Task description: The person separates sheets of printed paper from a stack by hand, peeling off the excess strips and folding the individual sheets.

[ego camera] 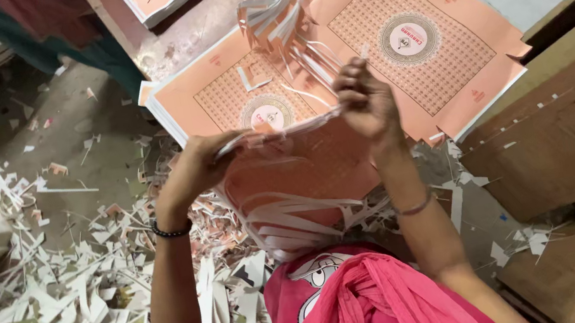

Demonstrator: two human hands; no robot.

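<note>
Hands meet over a thick bundle of salmon-pink die-cut cardboard sheets [305, 170], held up close to the person's chest. The left hand [198, 165] is clenched around the bundle's left edge, fingers curled under it, a dark beaded bracelet [171, 230] on that wrist. The right hand [365, 102] pinches the bundle's upper right edge, with thin white-edged trim strips [284, 28] rising between its fingers; a thin bangle [416, 205] sits on that wrist. More loops of loose strip [290, 220] hang from the bundle's underside, so the trimming waste appears only partly pulled away.

Beyond the hands, on the work surface, lies a stack of printed pink carton blanks [409, 45] with a lattice pattern and round emblem, touching a second stack [229, 97] to its left; whether these have been stripped cannot be told. A deep litter of paper offcuts [68, 303] covers the floor on the left, suggesting a good deal of waste already discarded. Brown board sheets [559, 137] lie to the right. A pink scarf [376, 303] drapes the person's front.
</note>
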